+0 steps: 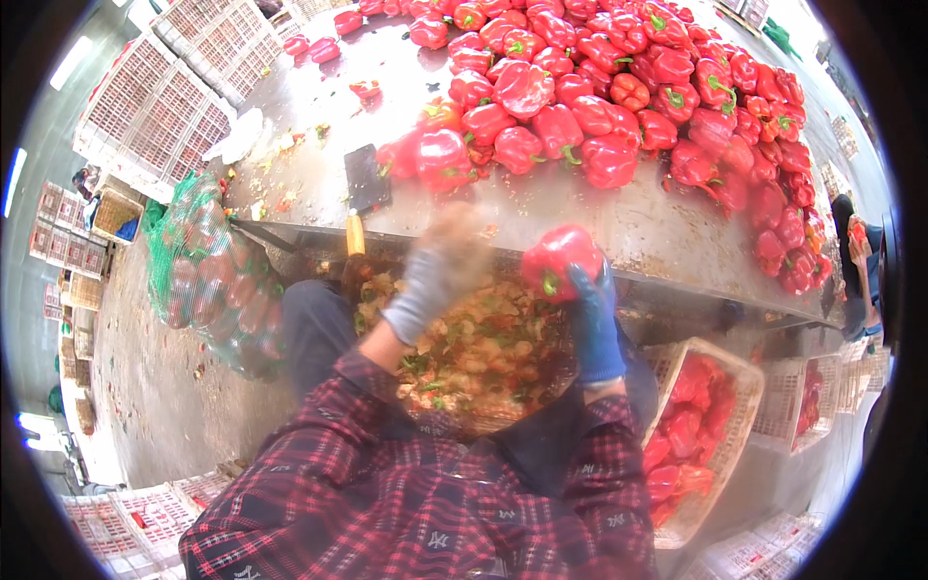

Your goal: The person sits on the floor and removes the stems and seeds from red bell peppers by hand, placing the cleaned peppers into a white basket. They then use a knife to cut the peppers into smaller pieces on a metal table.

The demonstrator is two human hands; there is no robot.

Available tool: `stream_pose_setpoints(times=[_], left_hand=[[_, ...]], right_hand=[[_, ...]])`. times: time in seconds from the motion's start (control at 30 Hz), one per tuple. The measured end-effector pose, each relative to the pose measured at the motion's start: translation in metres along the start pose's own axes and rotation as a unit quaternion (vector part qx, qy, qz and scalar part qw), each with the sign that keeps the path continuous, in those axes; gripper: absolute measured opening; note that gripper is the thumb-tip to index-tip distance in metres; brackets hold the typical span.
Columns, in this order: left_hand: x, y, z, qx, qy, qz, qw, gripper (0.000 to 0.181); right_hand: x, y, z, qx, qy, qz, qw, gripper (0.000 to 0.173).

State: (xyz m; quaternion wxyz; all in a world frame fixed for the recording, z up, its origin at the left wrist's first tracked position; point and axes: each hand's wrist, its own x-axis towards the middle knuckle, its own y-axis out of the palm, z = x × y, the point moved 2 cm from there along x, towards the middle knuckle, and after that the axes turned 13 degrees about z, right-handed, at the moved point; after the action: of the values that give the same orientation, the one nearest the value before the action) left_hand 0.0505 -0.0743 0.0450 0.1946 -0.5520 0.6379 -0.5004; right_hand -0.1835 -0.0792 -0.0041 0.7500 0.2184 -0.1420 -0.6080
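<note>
A red bell pepper (560,254) with its green stem turned toward me is in my right hand (598,312), which wears a blue glove. My left hand (446,254), in a grey and brown glove, is motion-blurred above the near edge of the metal table (529,210). Whether its fingers hold anything is not visible. Beneath both hands lies a bin of pepper scraps (486,341), with pale cores, seeds and green bits. To the left, a broad-bladed knife (366,181) rests on the table, its wooden handle (354,233) sticking out past the edge.
A large heap of red bell peppers (551,130) covers the table's far and right side. Left of my knee stands a green mesh sack (210,275) of peppers. At right is a plastic crate (747,406) holding red peppers. Stacked crates (156,116) rise behind; another person's arm (863,268) shows far right.
</note>
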Motion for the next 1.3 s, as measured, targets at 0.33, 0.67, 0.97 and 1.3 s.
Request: stream_pose_setpoints(times=[0.33, 0.67, 0.97, 1.3], left_hand=[[-0.037, -0.030, 0.195, 0.213, -0.433, 0.076, 0.873, 0.044], [-0.090, -0.052, 0.137, -0.496, -0.384, -0.168, 0.760, 0.040], [-0.020, -0.035, -0.021, -0.271, -0.150, 0.124, 0.943, 0.064], [-0.015, -0.010, -0.045, -0.088, -0.057, 0.148, 0.983, 0.046]], right_hand=[[0.068, -0.025, -0.022, -0.337, -0.081, -0.050, 0.937, 0.082], [0.067, -0.033, -0.025, -0.260, -0.131, -0.063, 0.954, 0.070], [0.076, -0.038, -0.032, -0.390, -0.157, -0.100, 0.902, 0.063], [0.073, -0.030, -0.029, -0.447, -0.161, -0.123, 0.871, 0.066]])
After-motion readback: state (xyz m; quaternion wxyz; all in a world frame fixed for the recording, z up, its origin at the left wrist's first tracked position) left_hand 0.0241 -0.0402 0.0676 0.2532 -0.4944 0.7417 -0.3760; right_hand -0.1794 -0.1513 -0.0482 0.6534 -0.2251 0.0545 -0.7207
